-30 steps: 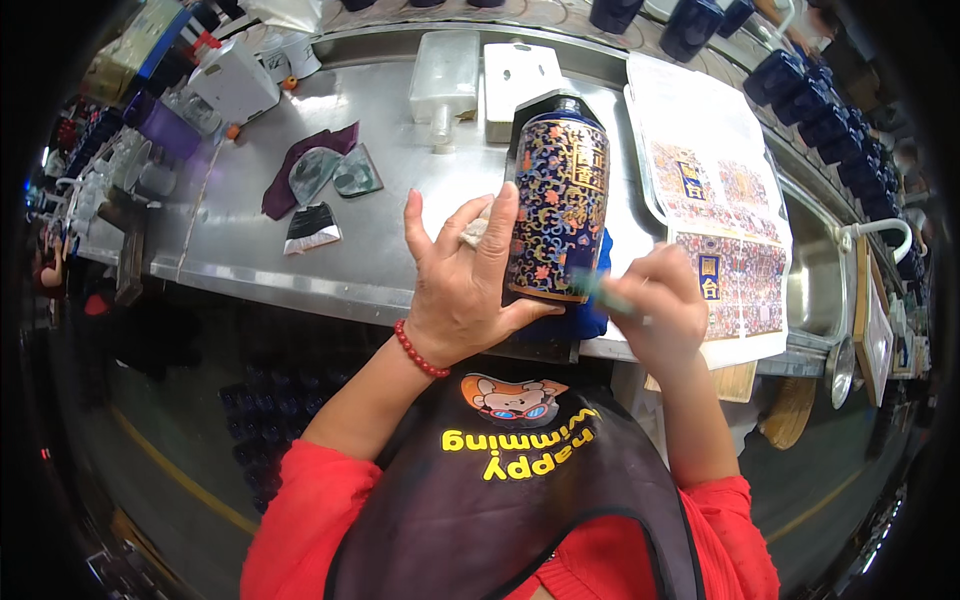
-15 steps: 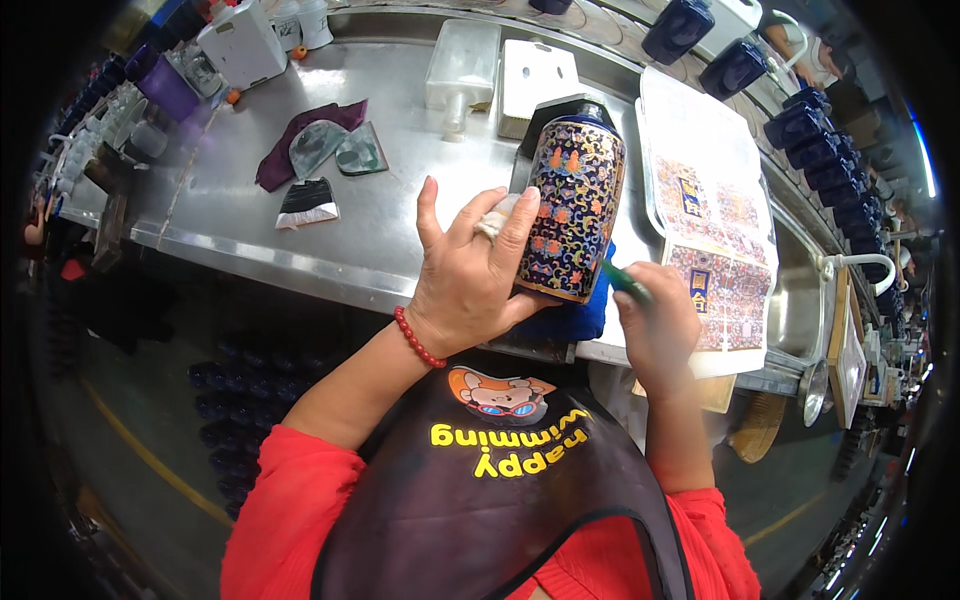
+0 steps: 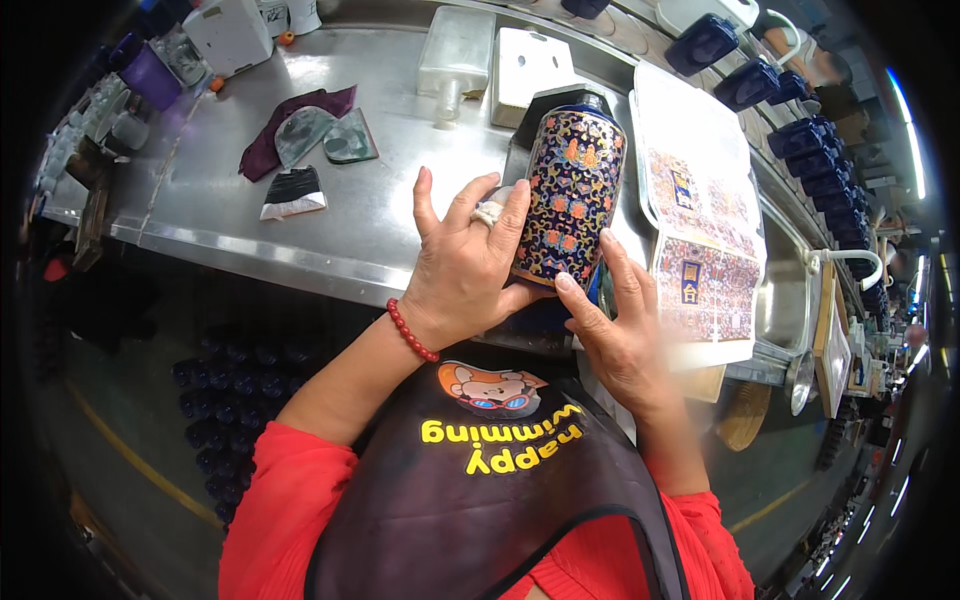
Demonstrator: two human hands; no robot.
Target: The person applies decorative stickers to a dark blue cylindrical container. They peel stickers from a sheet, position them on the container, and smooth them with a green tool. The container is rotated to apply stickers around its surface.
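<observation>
The dark blue flower-patterned bottle [image 3: 572, 190] is at the near edge of the metal table [image 3: 380, 240], right in front of the person. Its neck [image 3: 592, 101] points away, a bit to the right, and its bottom faces the person. So its long side runs from near to far, with the patterned side up. A black holder [image 3: 541, 107] shows behind its top — it may prop the bottle, but how steeply the bottle leans is hard to tell.

The left hand [image 3: 465, 262] grips the bottle's left side and bottom corner, likely to stop it from slipping. The right hand [image 3: 622, 345] is loose, fingers spread, with fingertips on the lower right side, perhaps to press or feel there.

Printed pattern sheets [image 3: 715, 290] lie just right of the bottle, probably so that the right hand can reach them easily. A purple cloth [image 3: 285, 115] lies well off to the left.
</observation>
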